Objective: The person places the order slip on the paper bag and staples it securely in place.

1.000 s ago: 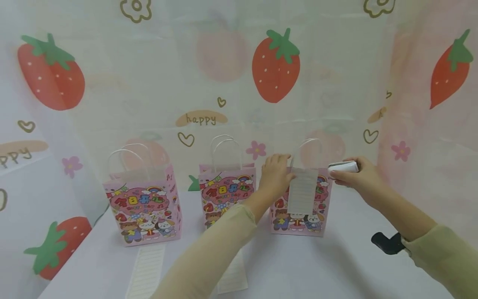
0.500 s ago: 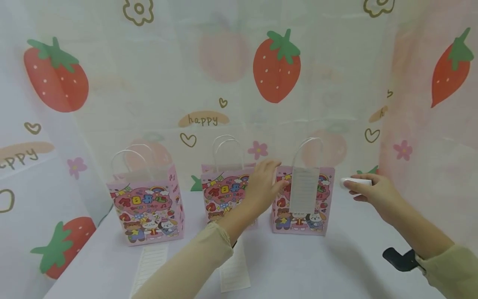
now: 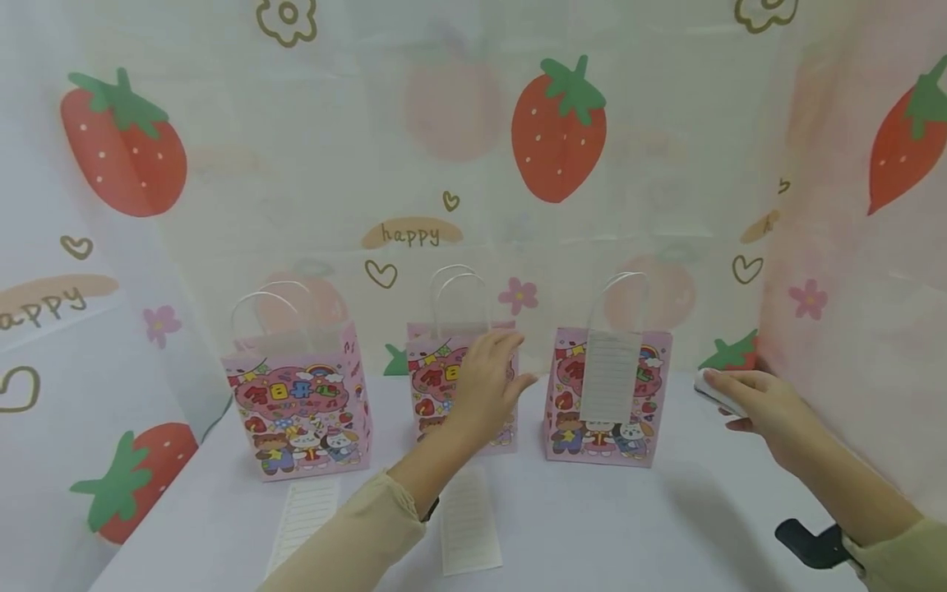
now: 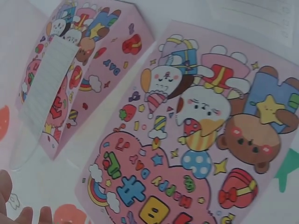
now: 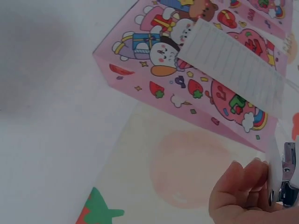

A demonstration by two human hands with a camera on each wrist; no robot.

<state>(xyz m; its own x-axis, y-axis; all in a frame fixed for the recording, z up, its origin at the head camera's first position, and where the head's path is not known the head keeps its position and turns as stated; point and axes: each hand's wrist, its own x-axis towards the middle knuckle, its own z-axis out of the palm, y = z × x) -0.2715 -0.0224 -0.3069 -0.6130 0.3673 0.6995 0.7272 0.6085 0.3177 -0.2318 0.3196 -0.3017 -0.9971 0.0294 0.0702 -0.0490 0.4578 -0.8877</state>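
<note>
My right hand [image 3: 755,401] grips a small white stapler [image 3: 716,390]; its metal mechanism shows at the edge of the right wrist view. Just left of it stands a pink cartoon gift bag [image 3: 558,448] with a lined paper slip [image 3: 611,378] hanging down its front from the top edge. My left hand [image 3: 484,386] is raised with fingers spread, holding nothing, and overlaps the middle gift bag [image 3: 423,385]. Both bags also fill much of the left wrist view, where only fingertips [image 4: 28,217] show at the lower left corner.
A third gift bag [image 3: 296,419] with upright handles stands at the left. Two more lined slips lie on the white table [image 3: 592,526], a left slip [image 3: 307,518] and a middle slip [image 3: 469,526]. Behind everything hangs a strawberry-print curtain [image 3: 333,148].
My left hand has moved left and down from the right bag's top edge to the middle bag. My right hand has drawn away right and down with the stapler. The slip stays on the bag.
</note>
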